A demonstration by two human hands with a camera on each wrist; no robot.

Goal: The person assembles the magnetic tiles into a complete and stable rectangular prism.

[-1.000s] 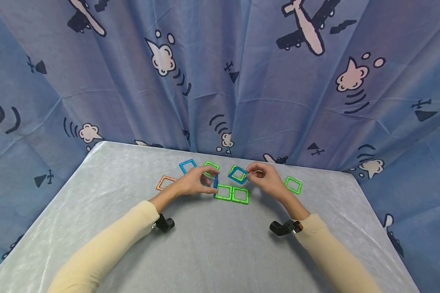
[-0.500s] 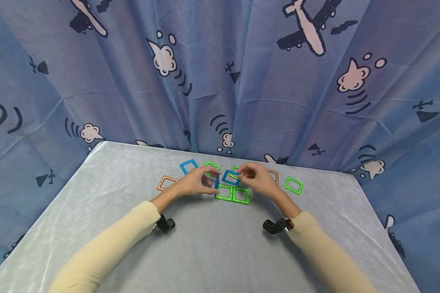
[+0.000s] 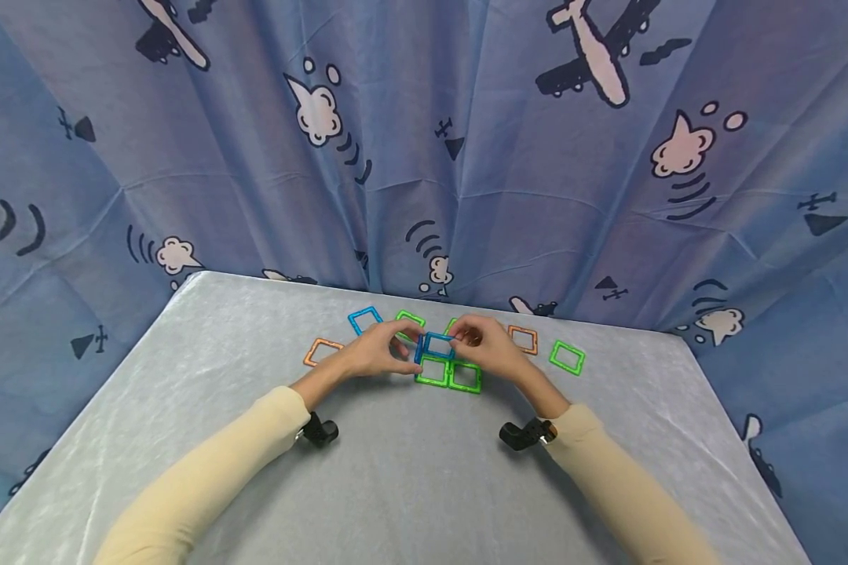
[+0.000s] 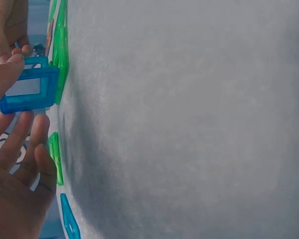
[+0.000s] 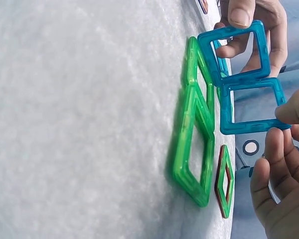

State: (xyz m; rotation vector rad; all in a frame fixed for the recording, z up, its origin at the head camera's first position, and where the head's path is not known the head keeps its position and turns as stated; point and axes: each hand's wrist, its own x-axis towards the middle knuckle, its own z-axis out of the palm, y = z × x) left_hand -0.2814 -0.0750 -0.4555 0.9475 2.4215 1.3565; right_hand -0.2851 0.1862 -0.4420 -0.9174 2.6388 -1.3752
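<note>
My left hand holds a blue square magnetic tile on edge, thumb on one side and fingers on the opposite side. With thumb and fingertips my right hand pinches a second blue tile. Edge to edge at an angle, the left-hand tile and the right-hand tile meet in the right wrist view. On the cloth just beneath lie two green square tiles, a left one and a right one, side by side. The left wrist view shows the left-hand tile overlapping the other.
Around the hands lie loose tiles: a blue one and an orange one at left, a green one behind, an orange one and a green one at right. A patterned curtain hangs behind the table.
My right hand has moved left with its blue tile, bringing it up against the tile in my left hand. The orange tile at right has come into view. My left hand has stayed in place.
</note>
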